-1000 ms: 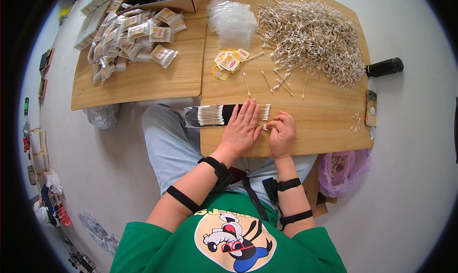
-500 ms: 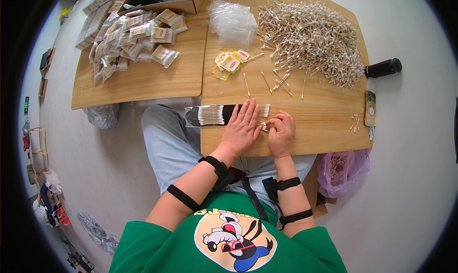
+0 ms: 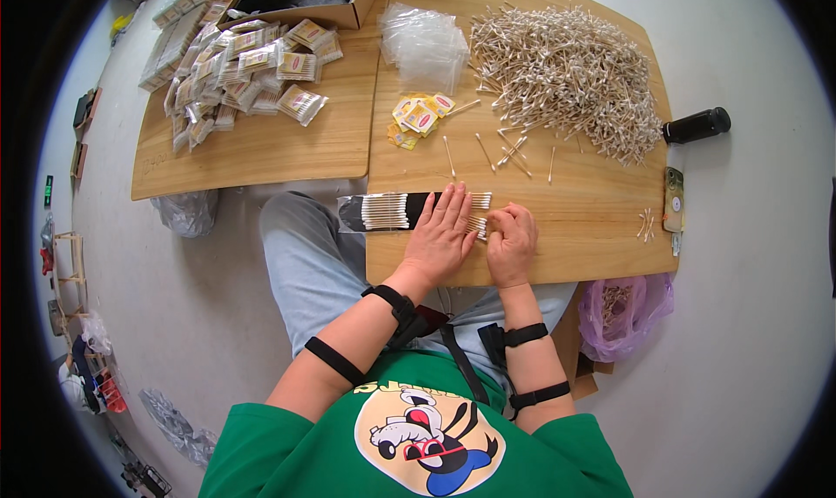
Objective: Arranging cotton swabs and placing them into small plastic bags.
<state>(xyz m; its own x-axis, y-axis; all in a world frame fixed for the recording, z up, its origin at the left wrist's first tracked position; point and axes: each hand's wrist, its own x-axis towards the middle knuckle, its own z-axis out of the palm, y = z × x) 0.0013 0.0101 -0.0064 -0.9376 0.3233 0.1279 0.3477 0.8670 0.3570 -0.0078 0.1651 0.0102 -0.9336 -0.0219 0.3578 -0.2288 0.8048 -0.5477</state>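
Note:
My left hand (image 3: pixel 441 235) lies flat, fingers stretched, pressing on a row of cotton swabs (image 3: pixel 480 201) whose white tips stick out past its right side. Beneath it runs a black strip (image 3: pixel 417 209) with clear plastic at its left end. Another neat row of swabs (image 3: pixel 384 211) rests on that strip, left of my fingers. My right hand (image 3: pixel 512 244) is closed, fingers curled at the swab tips; whatever its fingertips pinch is hidden. Several loose swabs (image 3: pixel 513 150) are scattered beyond my hands.
A large swab heap (image 3: pixel 566 76) covers the far right. Clear bags (image 3: pixel 425 45) and yellow cards (image 3: pixel 418 117) lie at centre. Packed swab bags (image 3: pixel 252 67) and a box (image 3: pixel 353 12) occupy the left table. A phone (image 3: pixel 673 198) and black bottle (image 3: pixel 698 125) edge the right.
My right hand's curled fingers have shifted slightly at the swab tips. My left hand stays flat in the same place.

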